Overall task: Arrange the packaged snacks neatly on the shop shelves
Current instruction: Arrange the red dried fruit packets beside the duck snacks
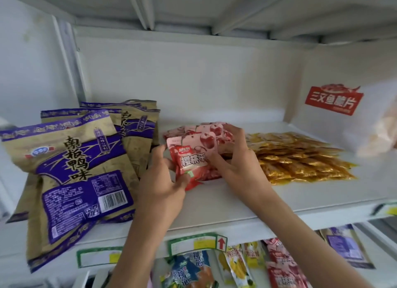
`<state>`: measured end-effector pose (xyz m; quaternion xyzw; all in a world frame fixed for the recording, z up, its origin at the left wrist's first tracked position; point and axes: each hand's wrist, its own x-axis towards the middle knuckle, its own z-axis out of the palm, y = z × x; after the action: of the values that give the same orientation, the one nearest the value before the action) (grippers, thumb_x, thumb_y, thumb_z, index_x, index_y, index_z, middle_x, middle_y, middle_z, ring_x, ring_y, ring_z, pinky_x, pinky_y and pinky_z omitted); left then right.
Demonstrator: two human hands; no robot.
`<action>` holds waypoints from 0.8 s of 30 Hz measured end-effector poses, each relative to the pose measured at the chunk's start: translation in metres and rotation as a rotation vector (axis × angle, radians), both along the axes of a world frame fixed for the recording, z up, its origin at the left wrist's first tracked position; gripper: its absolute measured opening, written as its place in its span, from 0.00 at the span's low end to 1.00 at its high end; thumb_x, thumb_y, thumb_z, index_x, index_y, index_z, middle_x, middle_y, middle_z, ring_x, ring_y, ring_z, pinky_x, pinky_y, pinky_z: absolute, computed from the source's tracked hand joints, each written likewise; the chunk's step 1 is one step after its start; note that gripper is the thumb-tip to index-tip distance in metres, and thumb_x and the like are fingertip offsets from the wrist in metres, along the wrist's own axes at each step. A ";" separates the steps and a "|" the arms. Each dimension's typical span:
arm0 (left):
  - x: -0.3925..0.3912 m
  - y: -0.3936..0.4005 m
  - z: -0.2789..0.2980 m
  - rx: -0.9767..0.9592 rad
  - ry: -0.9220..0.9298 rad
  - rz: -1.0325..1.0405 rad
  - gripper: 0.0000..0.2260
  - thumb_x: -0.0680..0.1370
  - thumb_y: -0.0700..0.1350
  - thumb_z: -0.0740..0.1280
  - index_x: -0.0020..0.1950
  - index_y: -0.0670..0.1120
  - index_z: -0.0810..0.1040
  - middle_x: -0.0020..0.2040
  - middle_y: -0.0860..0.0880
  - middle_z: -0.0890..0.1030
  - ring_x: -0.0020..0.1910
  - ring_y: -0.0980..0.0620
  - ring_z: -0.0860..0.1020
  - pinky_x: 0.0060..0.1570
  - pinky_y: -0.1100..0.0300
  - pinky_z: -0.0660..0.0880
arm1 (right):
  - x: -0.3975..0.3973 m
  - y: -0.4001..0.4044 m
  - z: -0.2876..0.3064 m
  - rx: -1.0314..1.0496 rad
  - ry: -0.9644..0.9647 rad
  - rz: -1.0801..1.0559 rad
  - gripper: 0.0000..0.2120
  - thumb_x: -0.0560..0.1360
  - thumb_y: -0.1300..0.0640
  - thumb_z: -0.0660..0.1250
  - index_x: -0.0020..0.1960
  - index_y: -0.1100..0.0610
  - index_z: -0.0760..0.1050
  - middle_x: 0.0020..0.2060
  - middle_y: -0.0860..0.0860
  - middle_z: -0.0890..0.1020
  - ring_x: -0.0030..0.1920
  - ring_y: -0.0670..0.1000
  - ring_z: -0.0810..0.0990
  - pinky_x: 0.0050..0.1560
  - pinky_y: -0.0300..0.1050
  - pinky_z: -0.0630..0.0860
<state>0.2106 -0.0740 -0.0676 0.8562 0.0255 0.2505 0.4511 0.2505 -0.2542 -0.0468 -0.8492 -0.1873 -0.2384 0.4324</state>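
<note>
Two hands point(160, 178) point(233, 159) grip red pouch point(190, 159), long axis upright.

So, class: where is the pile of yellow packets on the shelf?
In the head view the yellow packets lie flat on the shelf, right of centre, just right of the red cherry packets and in front of a white bag.

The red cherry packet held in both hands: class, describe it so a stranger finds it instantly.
On the white shelf, between purple-and-gold bags and golden sachets, lies a pink-red pile. The red cherry packet sits frontmost, gripped by left hand and right hand.
</note>
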 end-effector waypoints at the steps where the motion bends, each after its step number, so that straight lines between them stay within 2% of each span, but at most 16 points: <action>1: 0.001 0.000 -0.001 -0.014 0.005 0.015 0.31 0.76 0.45 0.77 0.73 0.57 0.63 0.52 0.59 0.81 0.41 0.46 0.84 0.43 0.40 0.83 | 0.000 0.000 -0.001 0.002 -0.023 0.008 0.31 0.80 0.47 0.72 0.77 0.48 0.59 0.52 0.45 0.85 0.46 0.50 0.86 0.49 0.58 0.83; 3: 0.000 -0.002 0.001 -0.039 0.004 0.028 0.23 0.78 0.45 0.76 0.66 0.55 0.68 0.51 0.58 0.81 0.40 0.47 0.85 0.42 0.43 0.84 | -0.001 -0.001 -0.002 0.043 -0.053 0.027 0.31 0.81 0.50 0.72 0.77 0.48 0.59 0.52 0.43 0.83 0.46 0.48 0.85 0.50 0.56 0.83; 5: -0.005 -0.004 0.003 -0.029 -0.010 0.017 0.14 0.80 0.48 0.73 0.62 0.52 0.73 0.48 0.54 0.83 0.36 0.50 0.85 0.39 0.49 0.84 | -0.001 -0.003 -0.003 0.135 -0.022 0.092 0.28 0.81 0.54 0.71 0.76 0.47 0.62 0.52 0.43 0.83 0.49 0.47 0.85 0.50 0.53 0.85; 6: -0.009 -0.005 0.005 -0.030 -0.020 0.009 0.10 0.81 0.49 0.72 0.61 0.51 0.76 0.45 0.53 0.84 0.33 0.53 0.84 0.37 0.53 0.83 | 0.000 -0.004 -0.002 0.172 0.018 0.133 0.25 0.81 0.55 0.71 0.74 0.48 0.65 0.53 0.42 0.84 0.51 0.45 0.86 0.52 0.51 0.85; 8: -0.014 -0.004 0.009 -0.020 -0.052 0.015 0.07 0.82 0.51 0.69 0.59 0.51 0.79 0.41 0.53 0.85 0.30 0.57 0.83 0.36 0.53 0.83 | 0.004 -0.005 0.001 0.192 0.067 0.187 0.19 0.81 0.55 0.72 0.70 0.51 0.72 0.54 0.44 0.86 0.54 0.43 0.85 0.55 0.52 0.85; 11: -0.011 -0.005 0.013 0.121 -0.110 0.056 0.07 0.82 0.54 0.67 0.55 0.53 0.79 0.39 0.53 0.84 0.31 0.55 0.83 0.39 0.49 0.83 | 0.006 -0.010 0.001 0.122 -0.002 0.146 0.14 0.80 0.51 0.72 0.63 0.52 0.75 0.48 0.47 0.87 0.48 0.48 0.86 0.51 0.57 0.84; 14: -0.010 -0.012 0.012 0.179 -0.045 -0.018 0.06 0.84 0.51 0.66 0.54 0.50 0.78 0.33 0.48 0.83 0.27 0.54 0.82 0.34 0.54 0.81 | 0.003 -0.014 0.000 -0.045 -0.095 -0.023 0.14 0.79 0.47 0.69 0.61 0.51 0.71 0.42 0.51 0.85 0.41 0.55 0.84 0.43 0.58 0.82; 17: -0.009 -0.018 0.013 0.306 -0.072 -0.064 0.09 0.85 0.50 0.65 0.56 0.45 0.79 0.33 0.50 0.82 0.26 0.56 0.81 0.32 0.55 0.81 | -0.004 -0.019 -0.001 0.018 0.041 -0.010 0.18 0.81 0.45 0.66 0.67 0.52 0.70 0.48 0.51 0.85 0.48 0.56 0.85 0.49 0.58 0.83; 19: -0.005 -0.020 0.013 0.376 -0.044 -0.089 0.11 0.85 0.50 0.64 0.57 0.43 0.78 0.35 0.51 0.81 0.28 0.60 0.80 0.30 0.63 0.77 | -0.002 -0.029 0.001 0.120 0.150 0.130 0.17 0.83 0.47 0.66 0.68 0.54 0.73 0.52 0.50 0.87 0.52 0.53 0.86 0.53 0.57 0.84; 20: -0.003 -0.020 0.013 0.391 -0.032 -0.097 0.11 0.85 0.50 0.64 0.58 0.43 0.78 0.36 0.52 0.81 0.28 0.61 0.79 0.30 0.65 0.76 | 0.001 -0.036 0.003 0.184 0.208 0.210 0.13 0.84 0.50 0.66 0.66 0.55 0.75 0.49 0.47 0.88 0.49 0.48 0.87 0.51 0.51 0.85; 22: -0.002 -0.020 0.014 0.399 -0.045 -0.105 0.10 0.85 0.50 0.64 0.59 0.44 0.78 0.36 0.52 0.81 0.28 0.62 0.79 0.29 0.67 0.74 | 0.000 -0.047 0.008 0.233 0.299 0.353 0.03 0.85 0.58 0.65 0.55 0.56 0.78 0.33 0.44 0.85 0.32 0.40 0.83 0.35 0.35 0.78; 23: 0.000 -0.020 0.013 0.403 -0.059 -0.107 0.10 0.85 0.49 0.64 0.60 0.44 0.78 0.36 0.53 0.81 0.27 0.62 0.79 0.29 0.67 0.74 | 0.002 -0.050 0.010 0.223 0.326 0.373 0.04 0.85 0.59 0.65 0.52 0.56 0.78 0.28 0.45 0.81 0.26 0.42 0.77 0.29 0.35 0.71; 24: 0.001 -0.019 0.012 0.408 -0.070 -0.106 0.10 0.85 0.50 0.64 0.60 0.44 0.78 0.37 0.53 0.81 0.28 0.62 0.78 0.29 0.67 0.74 | 0.009 -0.053 0.010 0.198 0.350 0.375 0.04 0.84 0.58 0.66 0.52 0.56 0.79 0.29 0.51 0.79 0.25 0.45 0.73 0.26 0.37 0.66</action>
<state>0.2113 -0.0932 -0.0551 0.9207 -0.0868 0.2560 0.2815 0.2593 -0.3068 -0.0365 -0.7815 -0.2395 -0.0208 0.5758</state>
